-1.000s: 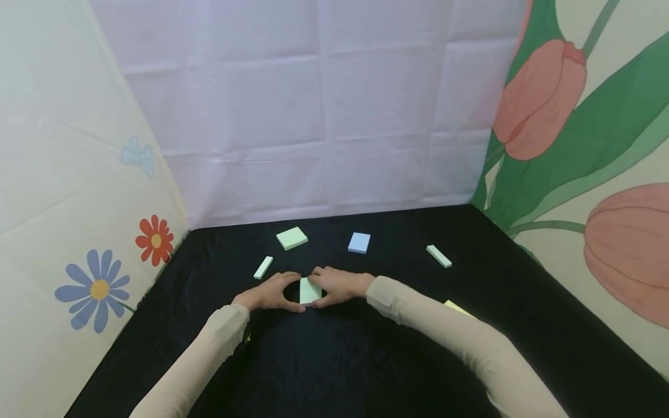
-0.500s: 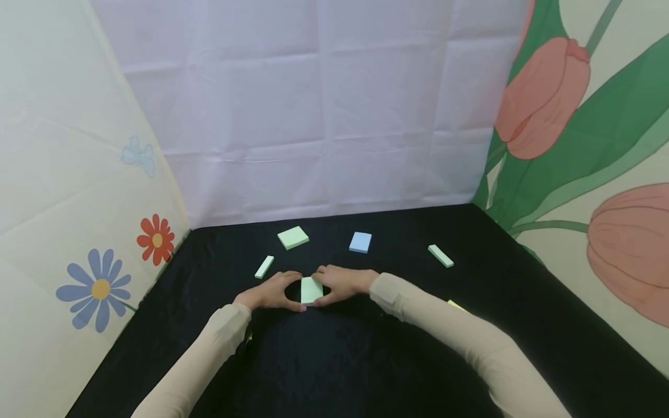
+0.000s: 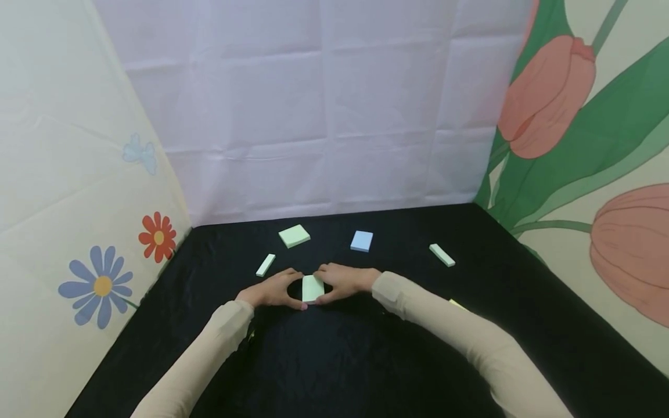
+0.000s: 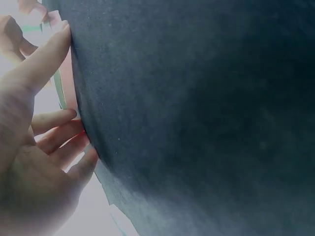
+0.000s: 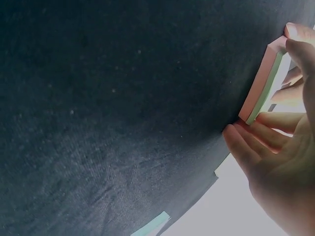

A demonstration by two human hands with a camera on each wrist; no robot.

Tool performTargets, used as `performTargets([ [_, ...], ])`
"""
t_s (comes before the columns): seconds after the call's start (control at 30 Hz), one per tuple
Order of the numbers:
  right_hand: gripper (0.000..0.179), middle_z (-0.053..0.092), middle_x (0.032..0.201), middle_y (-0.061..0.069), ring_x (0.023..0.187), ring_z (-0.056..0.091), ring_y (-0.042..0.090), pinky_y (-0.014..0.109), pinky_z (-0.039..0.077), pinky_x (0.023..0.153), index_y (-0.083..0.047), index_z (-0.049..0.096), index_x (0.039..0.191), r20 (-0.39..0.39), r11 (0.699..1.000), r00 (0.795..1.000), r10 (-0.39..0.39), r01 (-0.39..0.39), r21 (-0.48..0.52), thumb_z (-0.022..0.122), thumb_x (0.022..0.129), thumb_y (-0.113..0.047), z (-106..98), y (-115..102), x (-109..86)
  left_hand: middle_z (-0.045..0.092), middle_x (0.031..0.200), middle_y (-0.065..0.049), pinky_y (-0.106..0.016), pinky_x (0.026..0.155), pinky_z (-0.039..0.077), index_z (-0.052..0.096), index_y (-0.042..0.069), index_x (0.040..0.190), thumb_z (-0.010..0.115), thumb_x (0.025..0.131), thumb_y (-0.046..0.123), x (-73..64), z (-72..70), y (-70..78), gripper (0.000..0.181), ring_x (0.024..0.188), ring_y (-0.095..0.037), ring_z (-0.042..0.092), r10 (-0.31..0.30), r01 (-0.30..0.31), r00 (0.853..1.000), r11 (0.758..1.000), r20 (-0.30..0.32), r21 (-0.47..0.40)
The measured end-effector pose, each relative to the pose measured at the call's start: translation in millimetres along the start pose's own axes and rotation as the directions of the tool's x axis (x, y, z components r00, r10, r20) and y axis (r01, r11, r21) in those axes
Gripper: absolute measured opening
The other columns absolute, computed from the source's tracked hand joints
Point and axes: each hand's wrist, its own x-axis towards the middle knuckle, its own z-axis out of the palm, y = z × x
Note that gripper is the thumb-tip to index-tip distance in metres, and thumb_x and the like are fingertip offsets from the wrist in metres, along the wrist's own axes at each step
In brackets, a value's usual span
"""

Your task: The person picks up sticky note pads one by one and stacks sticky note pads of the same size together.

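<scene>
On the black cloth, a square pale green sticky note pad (image 3: 313, 288) lies between both hands in the head view. A pink pad (image 5: 258, 81) shows directly beneath the green one in the right wrist view, their edges close to flush. My left hand (image 3: 272, 290) holds the stack from the left, thumb at the near corner and fingers at the far side. From the right, my right hand (image 3: 342, 280) grips it the same way, its thumb at the near edge. The pads' pink side (image 4: 67, 81) shows beside the left thumb in the left wrist view.
Farther back lie a green pad (image 3: 294, 235) and a blue pad (image 3: 362, 241). Narrow pale strips sit left (image 3: 265, 265) and right (image 3: 442, 255). A yellow piece (image 3: 458, 304) is mostly hidden behind the right sleeve. A white backdrop (image 3: 324, 116) rises behind the table.
Both hands keep their hold on the stacked pads, with no clear movement of the stack. Only the head view has shifted slightly.
</scene>
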Motion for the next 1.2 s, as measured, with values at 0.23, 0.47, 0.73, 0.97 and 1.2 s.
performTargets([
  [0.23, 0.060, 0.054, 0.128, 0.009, 0.102, 0.052, 0.014, 0.027, 0.045, 0.083, -0.005, 0.051, 0.139, 0.006, 1.000, 1.000, 0.023, -0.023, 0.009, 0.061, 0.097, -0.046, -1.2, 3.9, 0.9, 0.046, 0.140, -0.016, -0.048, 0.103, 0.040, 0.044, 0.000, 0.146, 0.080, 0.083, 0.037, 0.5, -1.4, 1.8, 0.081, 0.123, -0.030, 0.047, 0.014, -0.014, 1.000, 1.000, 0.005, -0.017],
  [0.47, 0.055, 0.057, 0.119, 0.007, 0.096, 0.054, 0.014, 0.030, 0.045, 0.082, -0.003, 0.054, 0.137, -0.023, 0.998, 0.999, 0.040, -0.039, 0.044, 0.057, 0.100, -0.044, -3.2, 3.3, -0.3, 0.043, 0.144, -0.018, -0.049, 0.106, 0.037, 0.042, -0.002, 0.146, 0.081, 0.083, 0.037, 0.9, -2.2, -0.3, 0.083, 0.128, -0.031, 0.044, 0.023, -0.023, 1.000, 1.000, 0.007, -0.015],
  [0.73, 0.054, 0.057, 0.126, 0.010, 0.109, 0.056, 0.019, 0.036, 0.046, 0.093, -0.003, 0.052, 0.139, -0.035, 0.998, 0.998, 0.048, -0.047, 0.031, 0.053, 0.102, -0.043, -3.4, 3.8, -3.6, 0.041, 0.146, -0.018, -0.050, 0.107, 0.035, 0.042, 0.000, 0.147, 0.081, 0.083, 0.039, 0.7, -0.1, -6.5, 0.084, 0.132, -0.032, 0.041, 0.027, -0.027, 1.000, 1.000, 0.003, -0.013],
  [0.97, 0.053, 0.058, 0.125, 0.011, 0.109, 0.057, 0.021, 0.038, 0.046, 0.093, -0.002, 0.054, 0.137, -0.049, 0.998, 0.997, 0.052, -0.051, 0.035, 0.054, 0.102, -0.041, -2.1, 4.9, -3.8, 0.039, 0.149, -0.017, -0.051, 0.108, 0.033, 0.042, 0.001, 0.147, 0.081, 0.082, 0.038, -0.1, -0.2, -5.9, 0.085, 0.136, -0.033, 0.038, 0.024, -0.024, 1.000, 0.999, 0.002, -0.034],
  [1.2, 0.052, 0.059, 0.122, 0.010, 0.107, 0.057, 0.020, 0.037, 0.047, 0.092, -0.003, 0.056, 0.136, -0.065, 0.999, 0.997, 0.047, -0.045, 0.022, 0.055, 0.101, -0.041, 0.6, 6.8, -2.9, 0.038, 0.151, -0.017, -0.051, 0.108, 0.033, 0.041, 0.001, 0.148, 0.081, 0.083, 0.039, -0.8, 0.2, -5.6, 0.086, 0.138, -0.033, 0.036, 0.014, -0.014, 1.000, 0.999, -0.006, -0.046],
])
